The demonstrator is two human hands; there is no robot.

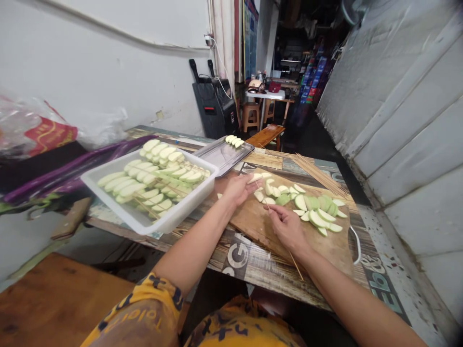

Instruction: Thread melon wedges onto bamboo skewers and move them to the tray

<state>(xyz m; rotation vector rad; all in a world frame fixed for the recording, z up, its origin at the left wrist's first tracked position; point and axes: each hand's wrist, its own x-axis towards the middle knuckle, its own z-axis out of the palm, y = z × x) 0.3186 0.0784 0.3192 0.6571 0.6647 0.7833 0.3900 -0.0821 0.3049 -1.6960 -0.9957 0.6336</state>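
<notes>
My left hand [239, 189] is closed on a pale, green-skinned vegetable slice [255, 178] at the left side of the wooden cutting board [253, 222]. In my right hand [286, 225] is a thin bamboo skewer [297, 268], pinched between thumb and fingers. Its tip points toward the slice in my left hand; whether it has pierced the slice I cannot tell. Cut slices [319, 219] lie spread over the board's far and right parts, near both hands.
Skewered slices fill a white plastic tub [191, 212] at left. Behind it, a metal tray [217, 159] bears a few slices. Loose bamboo skewers [320, 173] lie beyond the board. Long purple eggplants [68, 166] and plastic bags [43, 127] are far left. A wall runs along the right.
</notes>
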